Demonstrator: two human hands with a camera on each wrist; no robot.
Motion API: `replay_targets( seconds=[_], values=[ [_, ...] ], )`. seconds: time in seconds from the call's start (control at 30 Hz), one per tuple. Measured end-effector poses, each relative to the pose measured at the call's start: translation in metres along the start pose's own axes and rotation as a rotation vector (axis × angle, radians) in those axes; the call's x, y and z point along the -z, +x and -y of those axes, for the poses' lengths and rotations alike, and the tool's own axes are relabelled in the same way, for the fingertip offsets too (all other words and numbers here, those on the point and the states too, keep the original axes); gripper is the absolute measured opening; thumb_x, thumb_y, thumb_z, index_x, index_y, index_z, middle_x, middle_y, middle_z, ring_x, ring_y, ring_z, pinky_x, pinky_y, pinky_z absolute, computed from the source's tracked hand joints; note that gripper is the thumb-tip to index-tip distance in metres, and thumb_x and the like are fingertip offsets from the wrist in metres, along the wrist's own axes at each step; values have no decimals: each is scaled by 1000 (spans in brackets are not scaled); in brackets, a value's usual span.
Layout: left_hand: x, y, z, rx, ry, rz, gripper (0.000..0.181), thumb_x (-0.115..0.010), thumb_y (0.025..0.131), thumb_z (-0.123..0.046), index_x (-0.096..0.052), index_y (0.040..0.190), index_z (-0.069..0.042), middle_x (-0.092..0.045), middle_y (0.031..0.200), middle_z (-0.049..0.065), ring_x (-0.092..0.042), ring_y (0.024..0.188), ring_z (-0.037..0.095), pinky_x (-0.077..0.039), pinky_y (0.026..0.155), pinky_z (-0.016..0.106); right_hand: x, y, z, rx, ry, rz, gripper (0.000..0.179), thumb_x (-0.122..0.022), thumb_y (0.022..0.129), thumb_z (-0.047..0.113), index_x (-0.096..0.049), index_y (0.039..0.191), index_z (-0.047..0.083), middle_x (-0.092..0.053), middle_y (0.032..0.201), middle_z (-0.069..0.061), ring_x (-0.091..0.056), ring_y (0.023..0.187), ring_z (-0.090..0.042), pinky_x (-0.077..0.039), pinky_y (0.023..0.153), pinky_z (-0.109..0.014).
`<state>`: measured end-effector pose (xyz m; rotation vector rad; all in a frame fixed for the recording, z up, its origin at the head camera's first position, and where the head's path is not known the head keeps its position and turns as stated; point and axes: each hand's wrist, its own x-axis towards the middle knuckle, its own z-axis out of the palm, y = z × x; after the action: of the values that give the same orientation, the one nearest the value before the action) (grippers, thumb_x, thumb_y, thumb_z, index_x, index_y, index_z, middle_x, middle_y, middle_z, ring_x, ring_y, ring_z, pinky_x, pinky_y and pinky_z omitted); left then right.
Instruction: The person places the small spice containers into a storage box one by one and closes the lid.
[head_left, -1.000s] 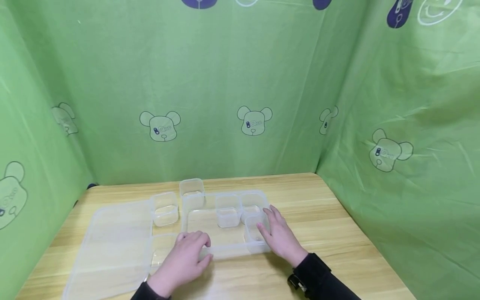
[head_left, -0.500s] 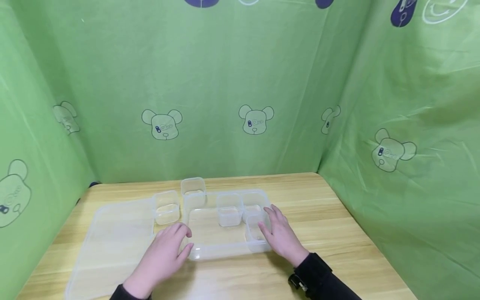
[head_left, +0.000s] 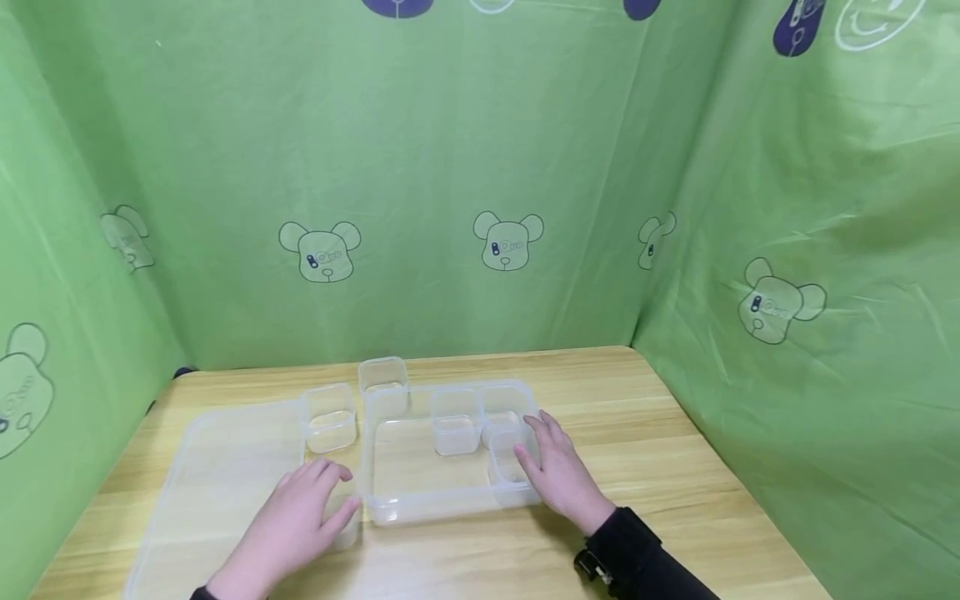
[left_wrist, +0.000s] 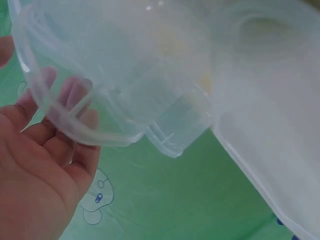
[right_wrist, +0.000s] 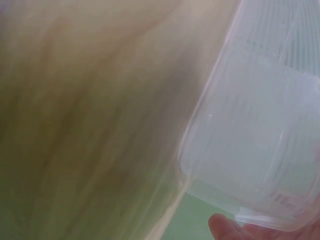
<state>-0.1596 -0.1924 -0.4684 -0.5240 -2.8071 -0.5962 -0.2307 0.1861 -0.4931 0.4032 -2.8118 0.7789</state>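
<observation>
My left hand (head_left: 292,517) hovers over a small clear square container (head_left: 345,533) at the table's front left, mostly covering it. Its thumb and fingers are loosely bent and spread; in the left wrist view, fingers (left_wrist: 75,115) show behind clear plastic, without a plain grip. My right hand (head_left: 562,475) rests at the right wall of a large clear plastic box (head_left: 420,504), fingers fairly straight. Inside that box's right part stand small containers: one at the back middle (head_left: 456,433), one at the back right corner (head_left: 502,408), and one at the front right (head_left: 506,467).
Left of the box lies a large flat translucent lid (head_left: 217,492). Two more small containers stand outside, one beside the lid (head_left: 330,425) and one behind the box's back left corner (head_left: 383,375). Green cloth (head_left: 420,167) walls surround the wooden table (head_left: 622,400).
My left hand has moved left, from the large box's front left corner to over the small front left container. My right hand stays at the box's right side.
</observation>
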Motion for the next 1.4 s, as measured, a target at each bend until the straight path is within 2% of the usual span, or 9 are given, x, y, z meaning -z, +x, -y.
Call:
replay_targets(
  seconds=[0.17,0.3,0.4,0.63,0.73,1.0,1.17,1.4],
  values=[
    [-5,-7,1,-18,1,56,33,-75,88,-35,-65,110,-13,-66,112,-1,-61,111,23,-45,100,53,1,-1,-1,-9,1,0,57,-52,104,36,-40,149,3,-27,155,-30,-34,138,-51,-35,107,-64],
    [-6,-13,1,-32,12,76,30,-77,86,-35,-66,106,-14,-66,108,-5,-61,106,19,-47,96,50,1,-2,-1,-8,8,-1,56,-53,104,34,-40,149,3,-28,155,-31,-34,138,-50,-34,108,-64],
    [-6,-17,2,-57,28,72,25,-77,86,-32,-67,102,-15,-66,103,-6,-61,100,17,-48,92,47,1,-2,-1,-5,7,3,56,-53,104,34,-40,149,2,-27,155,-31,-34,138,-50,-34,108,-64],
    [-6,-22,9,-145,53,4,24,-83,78,-25,-64,92,-21,-61,92,-15,-58,88,7,-51,81,40,0,-1,1,-6,18,1,56,-54,104,34,-41,149,3,-27,156,-30,-35,138,-50,-35,108,-63],
    [-5,-22,11,-165,34,14,25,-83,78,-22,-61,89,-24,-57,88,-19,-56,84,3,-50,78,39,-1,-1,1,-6,18,-4,56,-54,104,33,-41,148,3,-28,156,-29,-35,138,-49,-35,108,-63],
    [0,-20,11,-155,-36,101,24,-80,78,-14,-60,80,-26,-52,78,-23,-52,74,-2,-52,69,32,1,-1,2,-1,13,0,56,-53,104,34,-40,149,3,-28,155,-30,-35,138,-50,-35,108,-63],
    [3,-19,11,-168,-44,106,27,-79,77,-8,-57,78,-25,-48,75,-21,-45,68,-3,-48,62,29,2,0,3,0,15,1,56,-53,104,33,-41,149,2,-27,155,-31,-36,137,-50,-35,107,-63],
    [9,-18,7,-148,-56,102,27,-76,81,-7,-56,77,-24,-45,74,-21,-43,68,-3,-49,63,28,1,1,1,-13,5,23,55,-52,104,34,-40,150,4,-26,156,-30,-35,138,-50,-35,108,-62]
  ],
)
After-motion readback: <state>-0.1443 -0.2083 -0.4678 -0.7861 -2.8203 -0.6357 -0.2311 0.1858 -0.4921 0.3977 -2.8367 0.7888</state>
